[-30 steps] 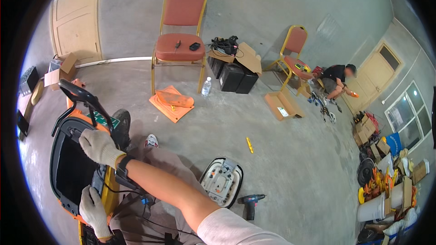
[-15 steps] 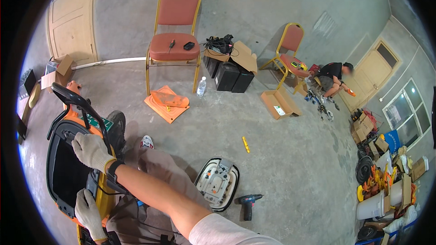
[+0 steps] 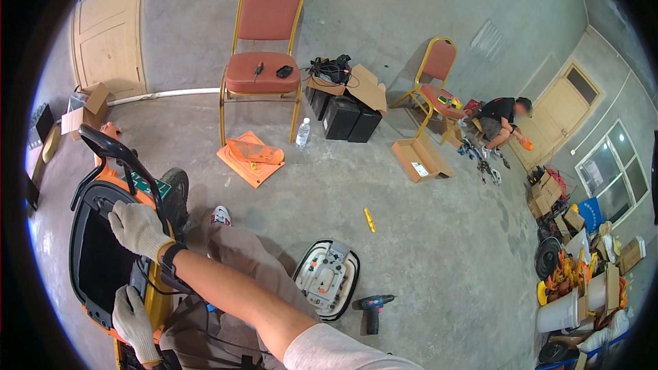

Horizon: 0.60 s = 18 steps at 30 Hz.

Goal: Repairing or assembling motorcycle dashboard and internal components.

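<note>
An orange-and-black wheeled machine stands at my left, its deep black compartment uncovered and a curved black handle over its far end. Across my body reaches my right hand in a pale work glove, fingers curled down at the compartment's far right rim. Whatever they pinch is hidden. My left hand, gloved too, rests at the near right rim with bent fingers close together; I cannot make out anything in it. Between the hands a black cable loops out toward my lap.
By my leg lie an oval cover with its white inside up, a cordless drill and a yellow tool. Farther off are orange panels, a bottle, a red chair and black boxes. A person crouches far right.
Both gloved hands keep their places on the machine. The view has shifted very slightly, and the far person's arm has moved a little.
</note>
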Tool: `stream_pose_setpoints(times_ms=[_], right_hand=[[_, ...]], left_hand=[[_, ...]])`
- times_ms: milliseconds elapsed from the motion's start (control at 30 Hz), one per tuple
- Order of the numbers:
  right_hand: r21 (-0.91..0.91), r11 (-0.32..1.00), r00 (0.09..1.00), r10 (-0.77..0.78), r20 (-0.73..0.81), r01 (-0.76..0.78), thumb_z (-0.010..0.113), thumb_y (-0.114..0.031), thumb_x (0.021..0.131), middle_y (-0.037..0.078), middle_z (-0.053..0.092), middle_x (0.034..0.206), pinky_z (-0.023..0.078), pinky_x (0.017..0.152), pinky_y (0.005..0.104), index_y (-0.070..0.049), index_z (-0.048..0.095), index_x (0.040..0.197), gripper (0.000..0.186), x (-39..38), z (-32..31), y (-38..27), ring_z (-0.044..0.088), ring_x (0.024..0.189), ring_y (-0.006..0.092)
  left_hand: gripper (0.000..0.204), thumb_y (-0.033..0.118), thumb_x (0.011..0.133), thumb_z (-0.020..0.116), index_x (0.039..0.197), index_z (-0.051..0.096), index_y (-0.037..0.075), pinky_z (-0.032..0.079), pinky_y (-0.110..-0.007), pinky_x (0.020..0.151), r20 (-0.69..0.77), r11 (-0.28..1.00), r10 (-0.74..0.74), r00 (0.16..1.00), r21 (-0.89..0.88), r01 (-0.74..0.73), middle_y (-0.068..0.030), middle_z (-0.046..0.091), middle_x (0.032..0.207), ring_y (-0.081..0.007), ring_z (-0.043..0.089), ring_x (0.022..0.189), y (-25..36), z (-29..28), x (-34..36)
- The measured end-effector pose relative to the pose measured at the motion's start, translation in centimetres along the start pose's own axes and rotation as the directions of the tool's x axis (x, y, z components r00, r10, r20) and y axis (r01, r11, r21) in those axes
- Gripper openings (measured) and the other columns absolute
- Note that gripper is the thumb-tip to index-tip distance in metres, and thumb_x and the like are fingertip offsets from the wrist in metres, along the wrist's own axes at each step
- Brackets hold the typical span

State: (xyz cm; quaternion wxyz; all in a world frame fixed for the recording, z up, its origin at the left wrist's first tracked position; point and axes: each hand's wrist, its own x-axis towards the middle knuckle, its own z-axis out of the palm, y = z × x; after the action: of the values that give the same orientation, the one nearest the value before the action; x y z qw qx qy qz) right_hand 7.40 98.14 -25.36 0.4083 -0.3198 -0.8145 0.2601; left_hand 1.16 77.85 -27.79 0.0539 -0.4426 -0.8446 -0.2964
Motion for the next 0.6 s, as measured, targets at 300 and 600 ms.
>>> stream_pose_setpoints(times_ms=[300, 600], right_hand=[[-0.241, 0.944, 0.972, -0.235, -0.015, 0.225, 0.055, -0.024, 0.096, 0.013, 0.065, 0.079, 0.053, 0.064, 0.047, -0.01, 0.059, 0.089, 0.016, -0.3, 1.0, 0.9, 0.067, 0.074, 0.0328], [-0.087, 0.996, 0.996, -0.014, 0.09, 0.022, 0.052, -0.037, 0.099, 0.017, 0.073, 0.093, 0.055, 0.079, 0.0498, -0.013, 0.068, 0.104, 0.03, -0.1, 0.2, 1.1, 0.07, 0.087, 0.039]], left_hand=[[0.027, 0.026, 0.1, 0.054, 0.088, 0.064, 0.004, 0.049, -0.051, 0.065, 0.186, 0.997, 0.021, 0.982, 0.075, -0.035, -0.0203, 0.069, 0.087, -0.0403, 0.066, 0.077, -0.6, -0.5, 1.6], [0.047, 0.044, 0.095, 0.054, 0.069, 0.067, 0.008, 0.054, -0.053, 0.063, -0.009, 0.981, -0.039, 0.999, 0.19, 0.04, -0.0203, 0.067, 0.066, -0.042, 0.068, 0.065, 1.0, -0.8, 1.6]])
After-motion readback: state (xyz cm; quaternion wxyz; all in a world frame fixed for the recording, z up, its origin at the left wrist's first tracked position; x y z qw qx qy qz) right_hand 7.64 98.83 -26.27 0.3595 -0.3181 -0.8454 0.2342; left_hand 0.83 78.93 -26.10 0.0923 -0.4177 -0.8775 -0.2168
